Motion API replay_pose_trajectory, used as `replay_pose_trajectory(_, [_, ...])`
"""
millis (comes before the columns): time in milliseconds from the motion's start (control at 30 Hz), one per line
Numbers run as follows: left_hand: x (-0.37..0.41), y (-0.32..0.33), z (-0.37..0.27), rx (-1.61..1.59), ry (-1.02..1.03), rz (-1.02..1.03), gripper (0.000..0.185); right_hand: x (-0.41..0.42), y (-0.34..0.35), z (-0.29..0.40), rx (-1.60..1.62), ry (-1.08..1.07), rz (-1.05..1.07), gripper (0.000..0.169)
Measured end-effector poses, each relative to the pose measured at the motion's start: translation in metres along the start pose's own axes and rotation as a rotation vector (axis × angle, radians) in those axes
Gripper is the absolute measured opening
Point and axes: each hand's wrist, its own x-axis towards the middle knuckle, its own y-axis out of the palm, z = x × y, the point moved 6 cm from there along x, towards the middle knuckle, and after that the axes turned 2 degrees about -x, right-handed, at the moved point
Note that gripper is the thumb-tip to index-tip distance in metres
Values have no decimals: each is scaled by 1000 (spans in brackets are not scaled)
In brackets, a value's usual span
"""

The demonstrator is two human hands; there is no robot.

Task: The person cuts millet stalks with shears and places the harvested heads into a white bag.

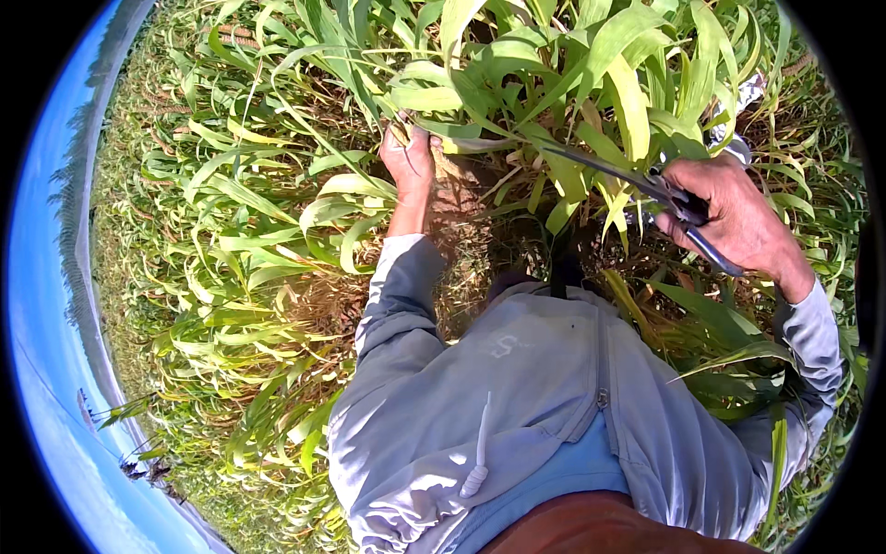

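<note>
My left hand (408, 159) is closed in a fist around a bunch of plant stalks and leaves, left of the picture's middle. A tan, dry piece of plant (448, 166) shows beside that fist; whether it is held there cannot be made out. In my right hand (744, 211) is a pair of long-bladed shears (623, 172). Their dark blades point left, among the broad green leaves (564, 176) between my hands. One curved handle (713, 251) sticks out below my fingers. I cannot tell how far apart the blades are.
Dense green and yellowing crop plants (256, 277) surround me, several with brown seed heads (235, 34). Dry litter and reddish soil (460, 201) show between my arms. Something crumpled and white (734, 124) lies among leaves beyond my right hand. Leaves touch my right sleeve (817, 367).
</note>
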Motion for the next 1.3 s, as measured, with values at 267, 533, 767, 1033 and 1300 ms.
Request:
replay_pose_trajectory(267, [21,39,3,412,176,287,16,27,32,-22,50,-175,204,24])
replay_pose_trajectory(533, [28,40,-22,264,-45,298,26,45,121,-62,651,315,510,21])
replay_pose_trajectory(767, [50,48,-20,408,28,255,42,79,128,-28,840,531,396,30])
replay_pose_trajectory(1033, [95,60,75,559,-108,675,26,123,148,-24,1013,640,249,36])
replay_pose_trajectory(1300, [20,40,-22,489,-284,860,42,153,163,-45,959,682,41,18])
